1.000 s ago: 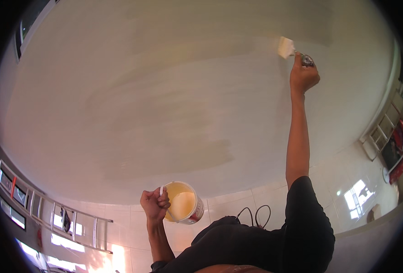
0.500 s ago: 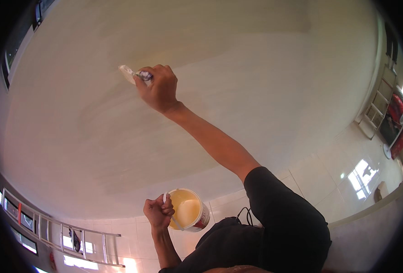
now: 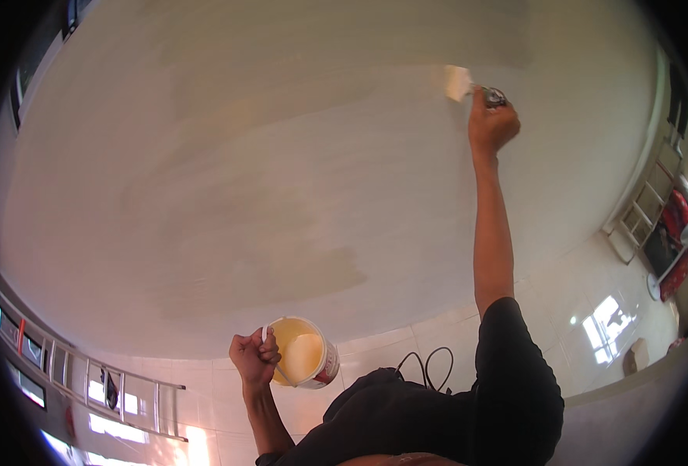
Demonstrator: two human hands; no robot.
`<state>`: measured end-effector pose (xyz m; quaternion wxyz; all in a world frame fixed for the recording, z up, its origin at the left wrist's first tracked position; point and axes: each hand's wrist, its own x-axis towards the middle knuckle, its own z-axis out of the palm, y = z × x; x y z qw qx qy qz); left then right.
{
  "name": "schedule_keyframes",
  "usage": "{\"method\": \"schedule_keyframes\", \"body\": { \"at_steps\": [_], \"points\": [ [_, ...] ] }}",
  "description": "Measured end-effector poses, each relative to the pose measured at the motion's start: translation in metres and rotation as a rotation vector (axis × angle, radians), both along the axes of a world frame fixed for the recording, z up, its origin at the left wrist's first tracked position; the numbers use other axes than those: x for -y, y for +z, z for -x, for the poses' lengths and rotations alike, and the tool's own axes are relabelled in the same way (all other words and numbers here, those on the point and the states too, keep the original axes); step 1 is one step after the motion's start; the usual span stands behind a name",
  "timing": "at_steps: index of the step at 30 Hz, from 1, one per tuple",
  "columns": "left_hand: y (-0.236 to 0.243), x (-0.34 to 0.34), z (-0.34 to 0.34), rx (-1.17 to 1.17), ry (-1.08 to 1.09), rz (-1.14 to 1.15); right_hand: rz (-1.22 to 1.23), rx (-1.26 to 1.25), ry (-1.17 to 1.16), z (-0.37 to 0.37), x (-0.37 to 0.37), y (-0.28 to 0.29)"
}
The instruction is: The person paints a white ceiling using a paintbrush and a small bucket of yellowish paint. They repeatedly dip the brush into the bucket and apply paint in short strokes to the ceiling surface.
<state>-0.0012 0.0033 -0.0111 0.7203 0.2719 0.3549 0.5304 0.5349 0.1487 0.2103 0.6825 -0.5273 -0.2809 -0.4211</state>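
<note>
My right hand [image 3: 494,124] is closed round the handle of a paintbrush [image 3: 458,83], its pale, paint-loaded bristles against the upper right of the wall [image 3: 320,171]. The wall carries darker, damp-looking patches and streaks at its middle and lower left. Low in the view, my left hand [image 3: 255,356] is closed on the handle of a white paint bucket [image 3: 330,362]. Cream-yellow paint [image 3: 301,356] shows inside the bucket, which hangs tilted beside that hand.
A metal ladder [image 3: 87,369] lies along the lower left, and another ladder [image 3: 645,203] leans at the far right near red items [image 3: 678,213] and a white round-based stand [image 3: 654,287]. Glossy floor tiles [image 3: 546,311] run below the wall. A black cord [image 3: 437,373] loops by my body.
My right hand has swept the paintbrush across the wall from the left to the upper right, with the arm now straighter. My left hand and the bucket have shifted slightly left in view.
</note>
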Motion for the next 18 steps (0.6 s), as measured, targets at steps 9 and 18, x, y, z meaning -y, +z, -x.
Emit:
{"method": "schedule_keyframes", "body": {
  "at_steps": [9, 18],
  "points": [
    [0.011, 0.001, -0.007, 0.082, -0.039, 0.024, -0.022, 0.419, 0.121, 0.222, -0.060, 0.016],
    [0.014, -0.005, -0.007, 0.066, -0.035, 0.134, -0.034, 0.621, 0.769, 0.438, -0.079, 0.027]
  ]
}}
